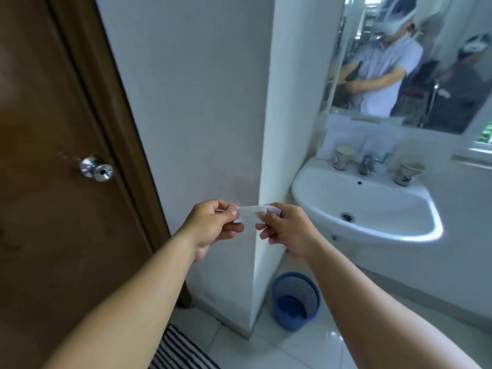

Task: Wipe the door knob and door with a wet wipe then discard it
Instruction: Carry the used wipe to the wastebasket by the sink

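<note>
A small white wet wipe (249, 212), perhaps still a folded packet, is stretched between both my hands in front of the white wall corner. My left hand (214, 227) pinches its left end and my right hand (286, 230) pinches its right end. The brown wooden door (45, 209) stands at the left, closed, with a shiny round metal door knob (97, 168) well to the left of and above my hands. A blue mesh waste bin (296, 300) sits on the floor below my right hand, by the wall corner.
A white wash basin (367, 206) with a tap (367, 164) and two cups (343, 157) hangs at the right, under a mirror (404, 62) that reflects people. A striped mat (178, 350) lies on the white tiled floor by the door.
</note>
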